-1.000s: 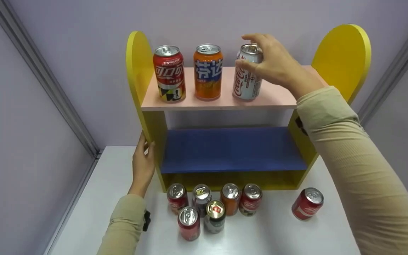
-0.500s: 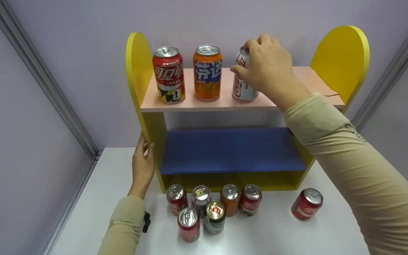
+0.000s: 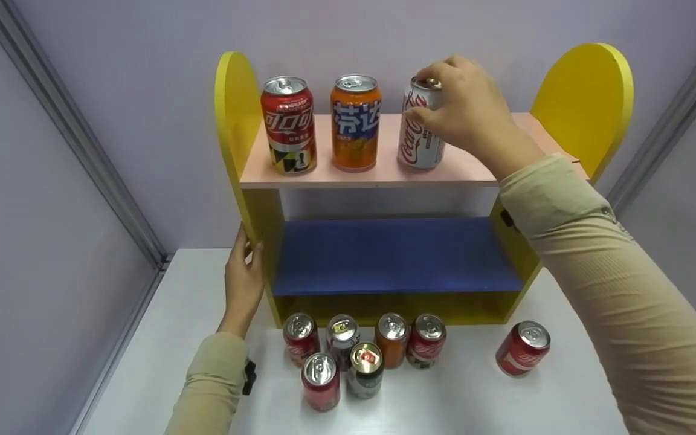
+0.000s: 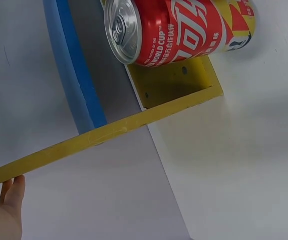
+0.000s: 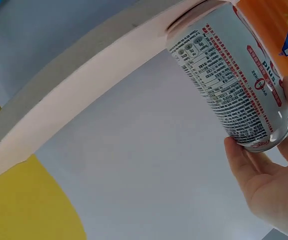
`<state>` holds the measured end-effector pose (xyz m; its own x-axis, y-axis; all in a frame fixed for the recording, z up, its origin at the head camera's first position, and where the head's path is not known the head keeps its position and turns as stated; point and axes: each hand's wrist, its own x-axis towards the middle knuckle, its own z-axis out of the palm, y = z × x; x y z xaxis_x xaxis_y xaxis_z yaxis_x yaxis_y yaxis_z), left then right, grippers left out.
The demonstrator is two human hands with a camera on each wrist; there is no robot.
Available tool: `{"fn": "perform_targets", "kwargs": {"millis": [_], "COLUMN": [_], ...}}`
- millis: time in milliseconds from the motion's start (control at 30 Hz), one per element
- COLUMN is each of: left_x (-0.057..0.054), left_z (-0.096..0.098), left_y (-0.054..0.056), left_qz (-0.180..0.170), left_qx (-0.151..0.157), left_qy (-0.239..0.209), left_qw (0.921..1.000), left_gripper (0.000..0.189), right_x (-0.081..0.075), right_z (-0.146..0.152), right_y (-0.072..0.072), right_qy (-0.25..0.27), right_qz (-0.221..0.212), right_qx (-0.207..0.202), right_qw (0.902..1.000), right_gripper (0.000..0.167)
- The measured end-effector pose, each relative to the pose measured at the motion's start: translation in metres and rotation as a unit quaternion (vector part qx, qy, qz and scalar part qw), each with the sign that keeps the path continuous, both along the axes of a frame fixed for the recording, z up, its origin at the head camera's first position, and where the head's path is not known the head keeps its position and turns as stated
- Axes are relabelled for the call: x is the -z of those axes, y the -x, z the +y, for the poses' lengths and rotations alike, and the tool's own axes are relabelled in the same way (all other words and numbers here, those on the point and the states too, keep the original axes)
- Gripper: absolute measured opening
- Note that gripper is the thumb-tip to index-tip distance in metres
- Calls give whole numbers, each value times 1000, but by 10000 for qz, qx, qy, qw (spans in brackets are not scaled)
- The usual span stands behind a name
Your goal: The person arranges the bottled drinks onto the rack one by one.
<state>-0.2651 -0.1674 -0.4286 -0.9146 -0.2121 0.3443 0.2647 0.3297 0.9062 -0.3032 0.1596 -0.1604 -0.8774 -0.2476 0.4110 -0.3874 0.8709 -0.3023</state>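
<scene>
My right hand (image 3: 472, 109) grips the top of a silver Coca-Cola can (image 3: 418, 142), thumb in front and fingers curled over the far rim. This can stands upright on the pink top shelf (image 3: 384, 177), near the front edge. In the right wrist view, the can's fine-print side (image 5: 224, 85) faces the camera, with thumb and fingertips around its top end. My left hand (image 3: 244, 287) is low at the outside of the rack's yellow left side panel (image 3: 245, 199). Its fingertips (image 4: 16, 187) touch that panel in the left wrist view.
On the top shelf, a red cola can (image 3: 290, 130) and an orange Fanta can (image 3: 355, 130) stand left of the silver one. Below is a blue shelf (image 3: 396, 254). Several cans, including a green one (image 3: 365, 377), stand before the rack; another red can (image 3: 523, 348) stands at right.
My right hand's fingers have closed in on the silver can's top, and its lettering has shifted as it turned slightly. The left hand stays at the side panel.
</scene>
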Motion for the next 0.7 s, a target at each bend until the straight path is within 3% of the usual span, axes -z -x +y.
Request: {"fn": "perform_targets", "kwargs": {"millis": [400,700], "left_x": [0,-1], "left_z": [1,0], "left_y": [-2,0], "left_qz": [-71,11], "left_qx": [70,48], "left_qy": [29,86], "left_qw": [9999,10000], "left_gripper": [57,58], "right_x": [12,12], "right_z": [21,16], "right_y": [15,14], "right_qy": [795,838], "right_qz": [301,225], "right_qx": [-1140,-1217], "right_qw": [9898,9888], "right_gripper": [48,48]}}
